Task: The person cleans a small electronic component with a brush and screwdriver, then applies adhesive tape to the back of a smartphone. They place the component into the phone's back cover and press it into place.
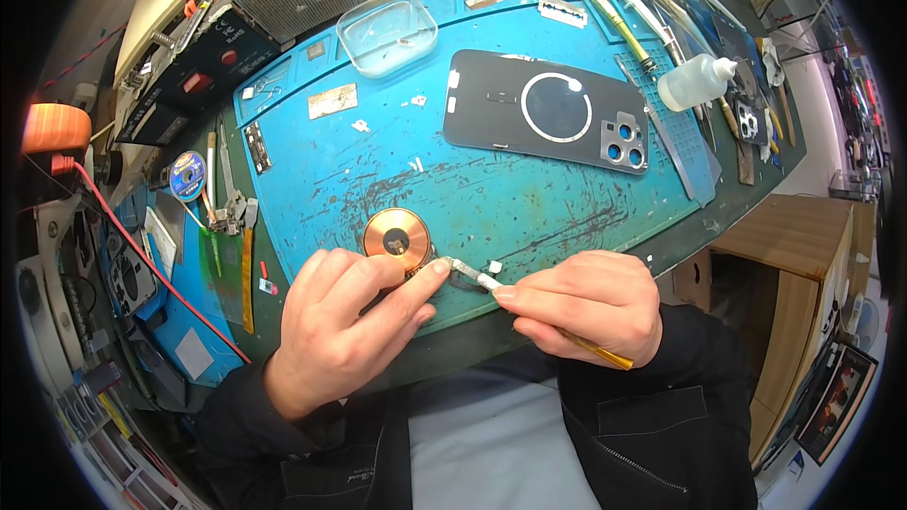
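Note:
My left hand [354, 316] is closed at the near edge of a round copper coil [395, 238], which has a dark centre with a small gold part in it. Its fingertips press on the coil's lower right side, partly hiding a dark strip there. My right hand [595, 307] grips a slim pen-like tool [480, 279] with a whitish front and a gold rear end. The tool's tip meets the strip beside my left index fingertip; its exact shape is too small to tell. A small white piece [495, 266] lies just beyond the tool.
A blue work mat [312, 170] covers the bench. On it lie a black phone back panel [482, 118], a clear plastic box [387, 33] and a razor blade [562, 9]. A white squeeze bottle [694, 82] stands at right, a solder spool [188, 176] at left, near a red cable [142, 250].

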Action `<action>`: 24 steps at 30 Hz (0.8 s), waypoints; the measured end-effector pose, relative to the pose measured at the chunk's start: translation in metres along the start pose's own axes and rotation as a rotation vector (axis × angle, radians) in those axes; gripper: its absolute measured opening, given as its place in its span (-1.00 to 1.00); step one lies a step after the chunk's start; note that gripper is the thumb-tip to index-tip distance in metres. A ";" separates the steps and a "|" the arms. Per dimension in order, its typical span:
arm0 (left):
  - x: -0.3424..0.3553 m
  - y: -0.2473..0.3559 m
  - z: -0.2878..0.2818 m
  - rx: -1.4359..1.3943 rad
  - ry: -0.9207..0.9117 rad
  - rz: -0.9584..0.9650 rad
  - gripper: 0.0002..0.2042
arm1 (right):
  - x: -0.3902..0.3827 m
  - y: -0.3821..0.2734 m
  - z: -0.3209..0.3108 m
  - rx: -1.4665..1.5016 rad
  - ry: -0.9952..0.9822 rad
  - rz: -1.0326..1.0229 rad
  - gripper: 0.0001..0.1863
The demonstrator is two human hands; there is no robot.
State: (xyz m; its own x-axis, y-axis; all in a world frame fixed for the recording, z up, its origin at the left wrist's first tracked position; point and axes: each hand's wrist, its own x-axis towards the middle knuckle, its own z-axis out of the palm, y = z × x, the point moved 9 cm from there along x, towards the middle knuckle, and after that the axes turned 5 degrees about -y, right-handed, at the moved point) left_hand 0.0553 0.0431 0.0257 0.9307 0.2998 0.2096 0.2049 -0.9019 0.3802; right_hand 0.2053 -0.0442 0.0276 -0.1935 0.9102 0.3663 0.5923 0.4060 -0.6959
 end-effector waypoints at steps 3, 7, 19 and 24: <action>0.000 0.000 0.000 -0.003 -0.005 -0.003 -0.55 | 0.001 -0.001 0.000 -0.014 -0.002 -0.001 -0.61; 0.000 -0.001 0.000 -0.017 0.003 -0.004 -0.53 | 0.002 0.000 -0.001 -0.020 0.005 0.019 -0.61; -0.001 -0.006 -0.004 -0.126 0.051 -0.004 -0.53 | 0.000 0.000 0.000 -0.014 0.016 0.015 -0.63; -0.009 -0.006 -0.009 -0.245 0.160 0.019 -0.65 | -0.004 0.001 -0.005 0.043 0.073 0.029 -0.60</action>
State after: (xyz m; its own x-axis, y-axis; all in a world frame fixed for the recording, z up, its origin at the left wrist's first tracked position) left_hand 0.0428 0.0487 0.0301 0.8700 0.3466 0.3507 0.0907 -0.8116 0.5772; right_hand 0.2110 -0.0474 0.0286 -0.1182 0.9140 0.3880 0.5621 0.3838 -0.7326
